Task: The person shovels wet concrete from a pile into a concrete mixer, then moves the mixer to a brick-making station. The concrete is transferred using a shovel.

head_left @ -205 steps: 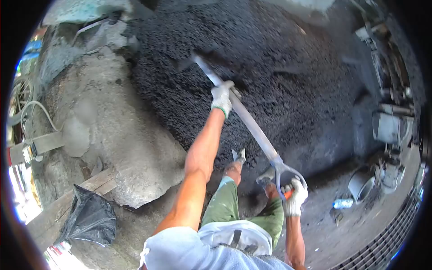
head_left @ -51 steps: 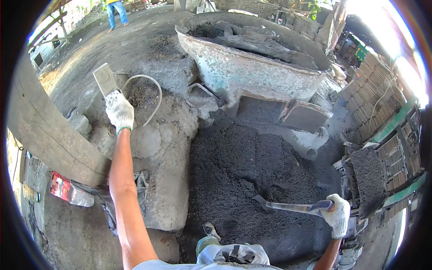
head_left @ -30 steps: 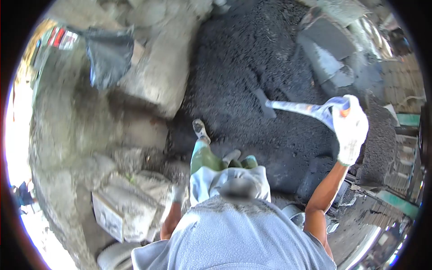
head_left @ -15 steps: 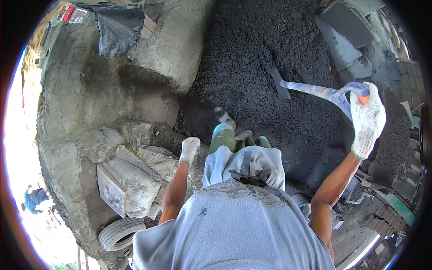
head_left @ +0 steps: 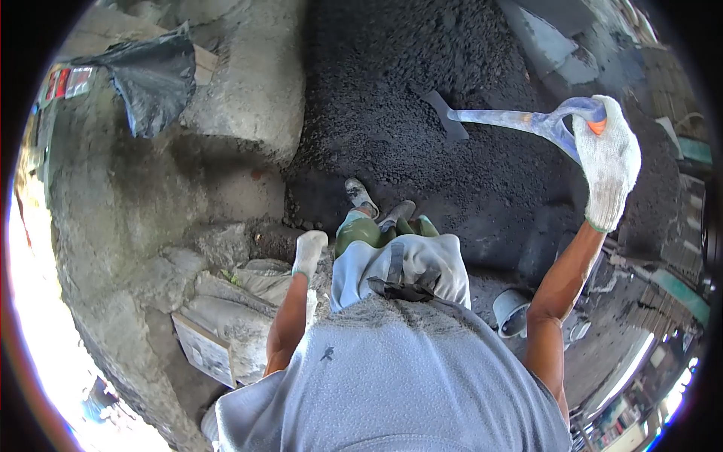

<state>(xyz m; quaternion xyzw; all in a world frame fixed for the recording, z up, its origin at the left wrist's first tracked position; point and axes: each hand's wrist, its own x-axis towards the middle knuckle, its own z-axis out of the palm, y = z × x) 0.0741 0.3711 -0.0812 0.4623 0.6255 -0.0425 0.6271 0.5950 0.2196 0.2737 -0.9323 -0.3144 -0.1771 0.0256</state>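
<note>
My right hand (head_left: pixel 611 162), in a white knit glove, is closed around the blue-and-orange D-handle of a shovel (head_left: pixel 497 119). Its pale shaft reaches leftward, and the grey blade lies against dark, gravelly material (head_left: pixel 392 68) spread over the ground. My left hand (head_left: pixel 309 254), gloved as well, hangs at my left side with its fingers curled in and nothing showing in them. Below it are dusty sacks (head_left: pixel 263 279). Between my hands, my shoes and green trouser legs stand at the near edge of the dark material.
A rough concrete block (head_left: pixel 245 83) borders the dark material on the left, with a black plastic sheet (head_left: pixel 154 79) hanging over it. Flat grey slabs (head_left: pixel 553 45) lie at the far right. A bucket (head_left: pixel 511 312) stands near my right elbow, and a framed board (head_left: pixel 203 350) leans at left.
My view has shifted, bringing the bucket and shoes more into sight. The right hand still grips the shovel, its blade still on the dark material. The left hand stays curled.
</note>
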